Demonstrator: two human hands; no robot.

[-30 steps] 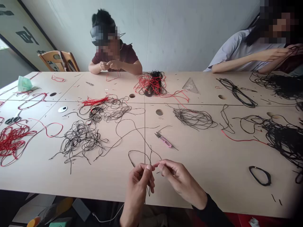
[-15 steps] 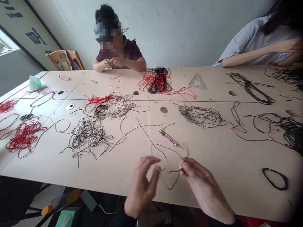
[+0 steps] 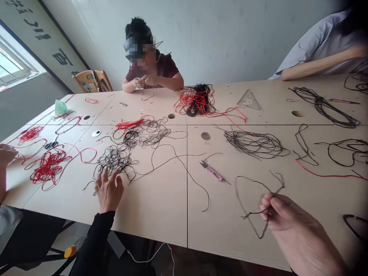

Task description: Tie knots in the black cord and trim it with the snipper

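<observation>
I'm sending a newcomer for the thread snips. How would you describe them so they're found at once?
On the long pale wooden table, look just right of the centre seam, on the near side of the round hole beside it. The snips lie flat there, in front of a black cord tangle; their pink handle sets them apart.

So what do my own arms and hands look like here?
Both are bare: no gloves, rings or watch visible. The left hand comes out of a black long sleeve ending at the wrist. Behind the right hand, no sleeve is in view.
</observation>
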